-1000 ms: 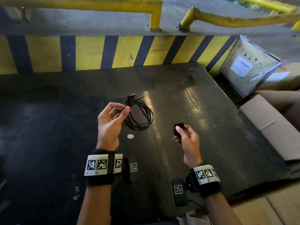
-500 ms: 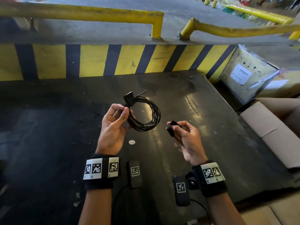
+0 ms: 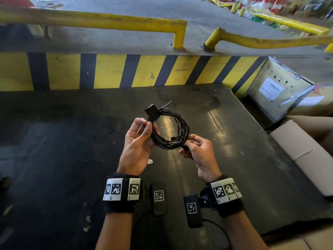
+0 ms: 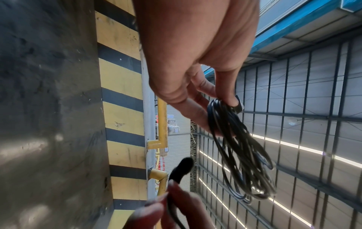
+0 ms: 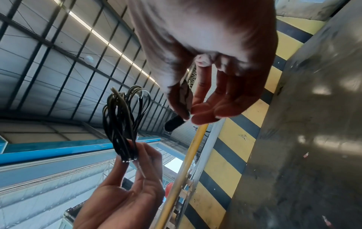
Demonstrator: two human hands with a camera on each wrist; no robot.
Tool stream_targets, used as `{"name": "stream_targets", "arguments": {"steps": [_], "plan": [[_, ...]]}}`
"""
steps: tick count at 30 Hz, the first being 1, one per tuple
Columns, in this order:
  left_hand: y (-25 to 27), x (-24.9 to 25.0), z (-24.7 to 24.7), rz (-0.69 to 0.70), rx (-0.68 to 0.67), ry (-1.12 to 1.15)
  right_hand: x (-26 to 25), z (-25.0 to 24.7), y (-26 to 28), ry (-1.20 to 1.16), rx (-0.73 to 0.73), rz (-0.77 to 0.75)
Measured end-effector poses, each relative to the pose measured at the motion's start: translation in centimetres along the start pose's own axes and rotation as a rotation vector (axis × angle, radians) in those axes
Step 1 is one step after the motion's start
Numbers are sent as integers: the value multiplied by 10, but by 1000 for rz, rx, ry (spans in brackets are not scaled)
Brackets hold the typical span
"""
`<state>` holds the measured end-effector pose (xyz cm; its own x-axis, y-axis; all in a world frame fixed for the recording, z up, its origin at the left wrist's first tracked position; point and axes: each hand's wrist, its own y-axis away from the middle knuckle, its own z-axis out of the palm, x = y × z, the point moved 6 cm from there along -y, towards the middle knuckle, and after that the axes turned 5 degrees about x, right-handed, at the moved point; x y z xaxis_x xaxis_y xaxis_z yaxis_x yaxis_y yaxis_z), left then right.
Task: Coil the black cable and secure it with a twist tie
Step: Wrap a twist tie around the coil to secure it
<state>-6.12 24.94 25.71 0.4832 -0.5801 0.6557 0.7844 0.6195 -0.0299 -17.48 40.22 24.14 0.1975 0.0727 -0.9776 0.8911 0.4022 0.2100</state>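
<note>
The black cable (image 3: 182, 123) is wound into a loose coil held above the dark tabletop (image 3: 234, 159). My left hand (image 3: 146, 126) pinches the coil's left side between thumb and fingers, just below a black connector block (image 3: 152, 110). My right hand (image 3: 187, 146) pinches a short black tie (image 3: 185, 147) at the coil's lower right edge. In the left wrist view the coil (image 4: 240, 147) hangs from my left hand (image 4: 221, 108), with the black tie (image 4: 180, 170) beside it. In the right wrist view the tie (image 5: 175, 123) sticks out of my right hand (image 5: 188, 111), close to the coil (image 5: 123, 120).
A yellow-and-black striped wall (image 3: 111, 71) bounds the table at the back, with yellow rails (image 3: 100, 21) above it. Cardboard boxes (image 3: 302, 159) stand off the table's right edge. A small pale disc (image 3: 149, 161) lies on the table under my hands.
My right hand has carried the tie up and left, to the coil's lower right edge. My left hand still holds the coil, now slightly higher and nearer the right hand.
</note>
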Motion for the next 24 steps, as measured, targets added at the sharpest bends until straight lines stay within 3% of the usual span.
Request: {"name": "stream_targets", "arguments": {"steps": [7,10,17,22,24], "plan": [[-3,-1,-9,107,161,-72,-4,14,5,-384,-167,170],[-4,-3,-14,134,229,-82,-8,15,6,-413,-199,171],[2,-5,-12,261,334,-180,-18,15,14,-316,-248,13],[9,-8,5,296,340,-283,-33,9,15,-81,-23,-189],[9,-7,3,278,333,-345,-42,4,14,-12,-4,-249]]}}
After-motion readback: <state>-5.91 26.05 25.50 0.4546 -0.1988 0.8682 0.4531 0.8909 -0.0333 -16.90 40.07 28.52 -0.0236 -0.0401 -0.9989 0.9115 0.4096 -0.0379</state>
